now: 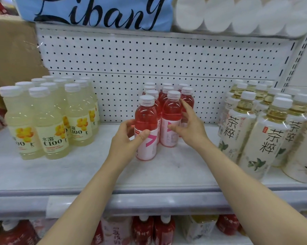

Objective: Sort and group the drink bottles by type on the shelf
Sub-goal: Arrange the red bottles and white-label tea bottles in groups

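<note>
Left hand (129, 137) gripped the front pink bottle (145, 128) at label height, thumb across the front and fingers curled round its left side, with the bottle standing upright on the shelf (89, 172). Right hand (188, 126) hovered just beside the second pink bottle (171, 121), which stood immediately right of the gripped one; its fingers were spread and only loosely bent, the thumb near the label and a fingertip close to the cap, holding nothing. Whether any finger actually touched that bottle could not be told.

Behind the gripped bottle stood the rest of the pink bottles (165, 91), packed in short rows running back toward the pegboard (149, 55). Well to the left of the gripped bottle sat a cluster of yellow bottles (52, 117), and well to its right a cluster of tea bottles (255, 126) with white labels. Bare shelf lay between each group.

By the look of it, the three kinds were already grouped apart, so sorting seemed nearly finished, and the step in hand was likely squaring up the front row of the pink group. The gripped bottle stood slightly forward of its neighbour. The next move probably called for sliding it back level, keeping it upright, while the right hand steadied the neighbour so the tight rows behind were not knocked over.
</note>
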Motion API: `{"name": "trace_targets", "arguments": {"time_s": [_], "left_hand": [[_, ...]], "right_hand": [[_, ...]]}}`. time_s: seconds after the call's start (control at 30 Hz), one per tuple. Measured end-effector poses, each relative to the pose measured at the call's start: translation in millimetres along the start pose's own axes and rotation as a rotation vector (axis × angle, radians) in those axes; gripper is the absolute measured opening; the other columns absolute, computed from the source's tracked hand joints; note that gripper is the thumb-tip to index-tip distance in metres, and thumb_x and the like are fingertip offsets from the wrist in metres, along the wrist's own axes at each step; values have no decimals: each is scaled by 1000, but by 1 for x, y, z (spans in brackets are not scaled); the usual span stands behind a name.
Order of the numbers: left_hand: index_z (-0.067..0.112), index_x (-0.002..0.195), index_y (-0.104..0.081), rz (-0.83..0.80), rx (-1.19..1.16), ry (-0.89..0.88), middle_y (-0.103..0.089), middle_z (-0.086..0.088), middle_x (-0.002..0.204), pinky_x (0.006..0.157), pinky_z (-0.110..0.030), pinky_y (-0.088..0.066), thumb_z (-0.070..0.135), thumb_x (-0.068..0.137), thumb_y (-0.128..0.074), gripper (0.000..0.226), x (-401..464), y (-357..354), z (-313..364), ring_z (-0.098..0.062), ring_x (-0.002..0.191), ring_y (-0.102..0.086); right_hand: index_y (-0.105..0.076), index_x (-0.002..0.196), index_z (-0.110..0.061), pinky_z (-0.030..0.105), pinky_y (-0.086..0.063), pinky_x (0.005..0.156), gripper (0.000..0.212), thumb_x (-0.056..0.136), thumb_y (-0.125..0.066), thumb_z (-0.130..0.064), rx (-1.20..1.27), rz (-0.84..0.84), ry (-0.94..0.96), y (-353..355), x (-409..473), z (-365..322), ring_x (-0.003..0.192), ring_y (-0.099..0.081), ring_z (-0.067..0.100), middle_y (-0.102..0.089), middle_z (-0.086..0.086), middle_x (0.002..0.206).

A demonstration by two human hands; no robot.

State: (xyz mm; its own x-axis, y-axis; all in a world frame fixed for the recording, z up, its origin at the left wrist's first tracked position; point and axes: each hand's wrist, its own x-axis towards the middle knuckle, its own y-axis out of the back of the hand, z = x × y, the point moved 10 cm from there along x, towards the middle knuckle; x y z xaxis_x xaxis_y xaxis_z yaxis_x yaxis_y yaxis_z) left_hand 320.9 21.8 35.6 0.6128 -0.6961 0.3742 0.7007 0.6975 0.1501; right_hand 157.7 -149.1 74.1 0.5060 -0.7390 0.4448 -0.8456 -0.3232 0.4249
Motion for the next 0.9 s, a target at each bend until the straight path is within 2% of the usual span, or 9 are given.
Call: {"name": "trace_targets", "arguments": {"time_s": [0.1, 0.2, 0.27, 0.37, 0.5, 0.63, 0.73, 0.8, 0.9], "left_hand": [[26, 131, -57, -19, 1, 6, -68, 15, 123, 100, -28, -50, 32, 83, -82, 54, 0, -1, -1, 5, 114, -61], [27, 133, -57, -78, -12, 3, -69, 13, 120, 94, -21, -50, 16, 79, -86, 62, -2, -5, -2, 3, 109, -64], [28, 132, -57, -113, -4, 1, -71, 10, 117, 90, -20, -54, 11, 78, -86, 63, -2, -10, -2, 0, 108, -65], [32, 127, -58, -184, 4, -17, -72, 3, 115, 91, -27, -57, 12, 77, -88, 62, -3, -25, 2, -9, 111, -67], [27, 131, -59, -257, 70, -101, -73, 6, 115, 97, -33, -55, 18, 76, -88, 63, -4, -49, 15, -9, 110, -67], [25, 135, -61, -322, 128, -136, -72, 8, 118, 96, -28, -56, 13, 79, -85, 62, -3, -61, 26, -6, 110, -67], [27, 129, -64, -43, 145, -214, -68, 9, 114, 84, -19, -54, 18, 80, -85, 54, 12, -30, 44, -6, 106, -63], [29, 137, -56, 200, 193, -211, -61, 6, 121, 90, -26, -51, 33, 80, -84, 64, 24, -4, 46, -3, 107, -57], [34, 152, -39, 221, 198, -45, -47, -4, 142, 106, -40, -45, 48, 78, -83, 88, 41, -7, 21, -18, 126, -50]], "right_hand": [[-27, 160, -32, 23, -46, 102, 98, 82, -85, -16, 22, -8, -37, 2, -5, 1, 117, -51, -5, -57, -8, 140], [-39, 154, -25, 35, -47, 109, 81, 86, -82, -34, 14, 157, -5, 19, -24, -6, 122, -53, 1, -55, -16, 136], [-49, 146, -26, 29, -51, 101, 68, 87, -80, -37, 96, 161, 31, 19, -39, -13, 116, -57, -3, -58, -21, 126], [-57, 139, -27, 18, -54, 86, 57, 87, -81, -31, 222, -44, 6, -5, -51, -17, 113, -62, 0, -66, -14, 125], [-58, 135, -32, 17, -53, 87, 62, 81, -86, -19, 246, -86, -24, -7, -58, -7, 105, -65, -2, -71, -11, 120], [-58, 135, -34, 19, -52, 90, 64, 80, -87, -25, 176, -55, -52, 8, -64, 4, 103, -65, -3, -72, -14, 114], [-56, 136, -37, 21, -48, 88, 61, 83, -84, -29, 87, 48, -81, 27, -66, 10, 104, -63, -3, -70, -17, 113], [-56, 138, -34, 27, -49, 89, 60, 85, -82, -29, 53, 137, -105, 41, -64, 18, 102, -63, 0, -70, -16, 111], [-51, 140, -25, 29, -46, 86, 60, 87, -80, -26, 16, 210, -169, 53, -55, 32, 95, -63, 1, -63, -21, 101]]}}
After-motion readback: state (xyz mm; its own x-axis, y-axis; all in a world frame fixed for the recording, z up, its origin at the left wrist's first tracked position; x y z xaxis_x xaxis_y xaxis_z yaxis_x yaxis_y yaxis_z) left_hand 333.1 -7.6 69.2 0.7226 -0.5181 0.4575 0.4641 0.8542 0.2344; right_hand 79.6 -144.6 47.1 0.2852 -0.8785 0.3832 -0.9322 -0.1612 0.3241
